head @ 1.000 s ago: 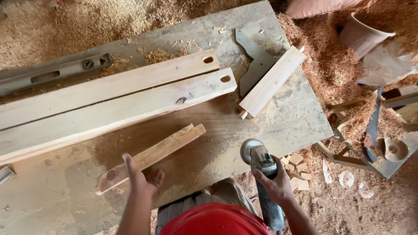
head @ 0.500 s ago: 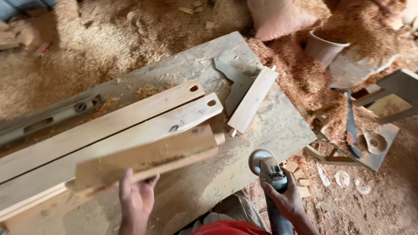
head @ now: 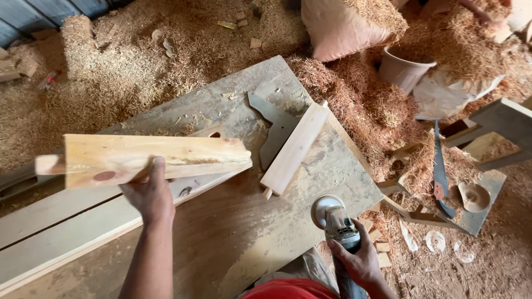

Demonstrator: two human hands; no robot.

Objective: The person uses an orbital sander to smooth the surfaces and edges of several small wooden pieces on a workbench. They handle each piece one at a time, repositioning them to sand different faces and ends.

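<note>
L hand: 1 wood piece | R hand: 1 grinder

Wooden piece, a second ago lying flat on the workbench at lower centre under the left hand, is now lifted clear of the surface and held level across the left of the frame, its broad face turned toward the camera, covering part of the two long boards. The right hand has kept its grip on the angle grinder at lower right, the disc drifting slightly right.
</note>
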